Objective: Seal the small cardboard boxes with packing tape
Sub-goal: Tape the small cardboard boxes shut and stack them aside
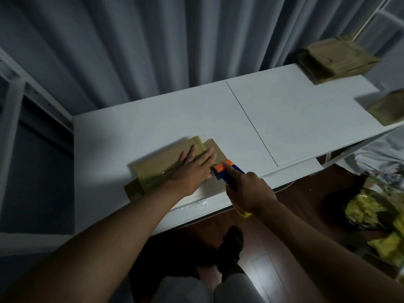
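A small flat cardboard box (161, 166) lies near the front left of the white table (284, 119), with glossy tape along its top and loose flaps sticking out at both ends. My left hand (192, 169) presses flat on the box with straight fingers. My right hand (249, 191) grips the handle of a blue and orange tape dispenser (225, 171), forefinger stretched along its top. The dispenser's orange head touches the box's right end, beside my left fingertips.
A stack of flattened cardboard boxes (336, 59) sits at the table's far right corner, and another box (389, 107) lies at the right edge. Grey curtains hang behind the table. Yellow bags (371, 213) lie on the floor to the right. My legs and foot show below.
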